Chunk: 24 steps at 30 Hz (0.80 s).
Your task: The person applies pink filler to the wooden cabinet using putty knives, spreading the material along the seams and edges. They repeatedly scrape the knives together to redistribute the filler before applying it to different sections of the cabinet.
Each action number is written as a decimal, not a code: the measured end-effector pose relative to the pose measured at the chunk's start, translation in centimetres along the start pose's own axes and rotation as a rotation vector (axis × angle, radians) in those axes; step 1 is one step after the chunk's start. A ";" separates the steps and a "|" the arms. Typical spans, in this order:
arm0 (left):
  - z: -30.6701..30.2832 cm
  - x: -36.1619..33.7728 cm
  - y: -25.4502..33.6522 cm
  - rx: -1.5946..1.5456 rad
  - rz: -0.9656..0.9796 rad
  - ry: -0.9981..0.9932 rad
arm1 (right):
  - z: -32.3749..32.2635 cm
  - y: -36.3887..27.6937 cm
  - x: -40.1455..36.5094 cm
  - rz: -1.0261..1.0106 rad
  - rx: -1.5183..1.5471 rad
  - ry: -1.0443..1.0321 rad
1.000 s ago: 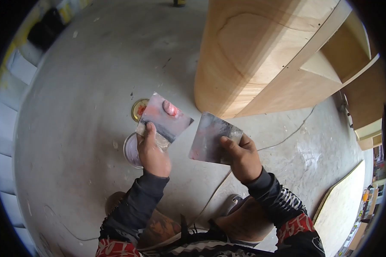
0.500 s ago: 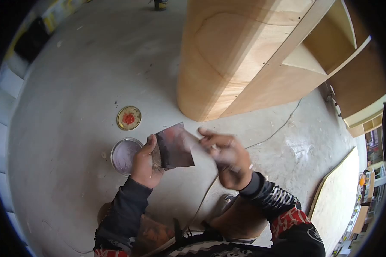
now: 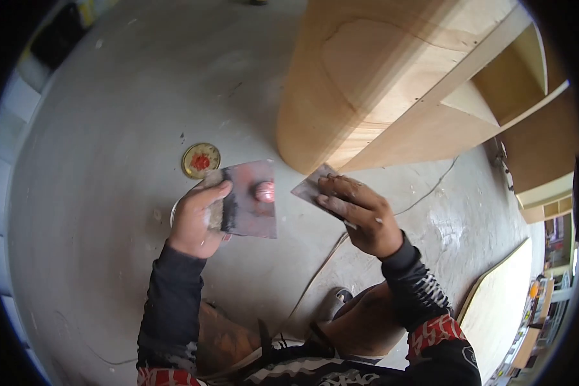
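Observation:
My left hand (image 3: 192, 222) grips a wide flat putty scraper (image 3: 246, 217), with the thumb on top of its worn, crusted end. A glossy pink-and-white lump of putty (image 3: 265, 192) sits near the blade's right edge, and thin reddish smears mark the metal. To the right, my right hand (image 3: 360, 212) is closed on a second putty scraper (image 3: 307, 188), its fingers pressed along the plate and spotted with putty. The two blades are apart. Beneath my left hand, the putty can is almost wholly hidden. Just above lies a round can lid (image 3: 190, 168) with red paste (image 3: 201, 161) on it.
A rounded plywood cabinet (image 3: 341, 96) with open shelves rises ahead and to the right. A cable (image 3: 318, 273) runs across the grey concrete floor (image 3: 128, 161). At the lower right lies a pale board (image 3: 495, 302). My shoe (image 3: 334, 302) shows below.
My left hand has moved left, now covering the can. A rounded putty lump now shows on its scraper. My right hand, blurred before, has moved slightly right and up, its scraper now clearly visible.

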<state>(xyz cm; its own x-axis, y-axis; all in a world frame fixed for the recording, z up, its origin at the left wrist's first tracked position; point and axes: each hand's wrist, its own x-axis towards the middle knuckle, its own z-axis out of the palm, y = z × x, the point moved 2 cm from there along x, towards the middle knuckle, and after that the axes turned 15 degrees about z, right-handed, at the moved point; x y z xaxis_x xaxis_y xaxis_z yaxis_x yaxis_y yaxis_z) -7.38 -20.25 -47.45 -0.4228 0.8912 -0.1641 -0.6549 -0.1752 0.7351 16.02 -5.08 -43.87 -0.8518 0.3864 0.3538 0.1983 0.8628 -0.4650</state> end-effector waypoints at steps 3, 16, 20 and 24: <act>-0.4 0.1 -1.4 -0.014 -0.024 -0.003 | -1.3 -2.8 1.2 -0.141 -0.027 -0.100; -1.1 -0.3 -0.7 -0.014 0.125 0.118 | -9.6 10.3 -1.1 0.263 -0.361 0.472; -2.0 -1.4 -4.1 0.059 0.042 0.134 | -13.7 13.8 1.0 0.120 -0.576 0.766; -1.3 -1.7 -5.0 0.069 0.003 0.154 | -14.4 16.1 3.4 0.070 -0.654 0.848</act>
<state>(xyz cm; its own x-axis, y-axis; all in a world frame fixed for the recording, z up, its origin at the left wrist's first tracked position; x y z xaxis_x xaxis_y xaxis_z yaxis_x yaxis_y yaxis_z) -4.17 -21.39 -51.72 -0.5193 0.8150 -0.2571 -0.6112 -0.1438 0.7783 23.30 14.75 -38.49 -0.2633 0.3249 0.9083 0.6693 0.7396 -0.0706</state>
